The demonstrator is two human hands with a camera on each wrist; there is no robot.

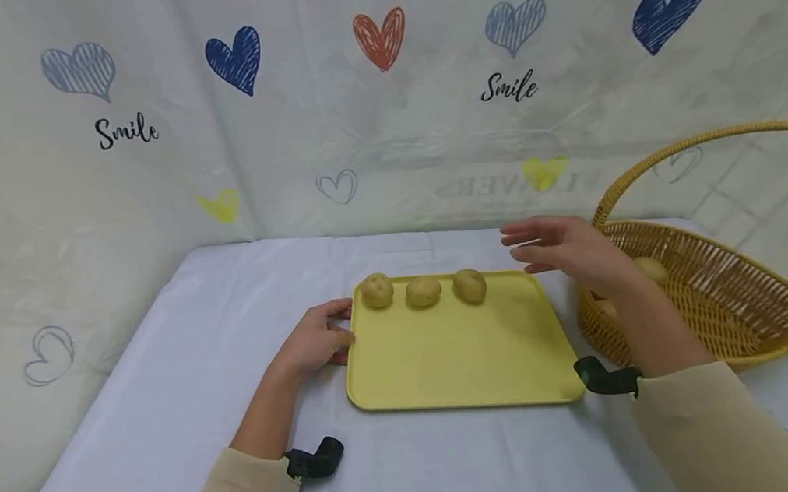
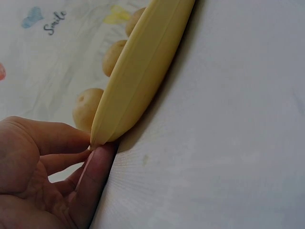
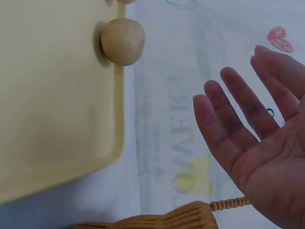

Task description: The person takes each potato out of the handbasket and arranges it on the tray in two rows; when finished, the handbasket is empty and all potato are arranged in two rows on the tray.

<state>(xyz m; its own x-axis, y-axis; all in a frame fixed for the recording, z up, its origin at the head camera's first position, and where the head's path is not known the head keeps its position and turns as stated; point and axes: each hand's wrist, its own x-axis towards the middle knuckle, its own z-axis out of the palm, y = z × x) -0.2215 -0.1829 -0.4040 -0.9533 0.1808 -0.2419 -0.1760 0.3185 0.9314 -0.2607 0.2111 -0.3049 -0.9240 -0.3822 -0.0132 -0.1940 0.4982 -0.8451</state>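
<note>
A yellow tray (image 1: 460, 357) lies on the white cloth, with three potatoes in a row along its far side: a left potato (image 1: 377, 290), a middle potato (image 1: 424, 291) and a right potato (image 1: 470, 286). My left hand (image 1: 317, 335) pinches the tray's left edge between thumb and fingers, as the left wrist view shows near the tray rim (image 2: 138, 81). Over the tray's far right corner hovers my right hand (image 1: 570, 250), holding nothing. Its fingers (image 3: 238, 102) are spread and nearly straight in the right wrist view, apart from the nearest potato (image 3: 123, 42).
To the right stands a wicker basket (image 1: 720, 280) with a tall arched handle (image 1: 701, 139). Inside it a potato (image 1: 652, 270) shows, partly hidden behind my right forearm. A white sheet printed with hearts (image 1: 381, 40) hangs behind the table.
</note>
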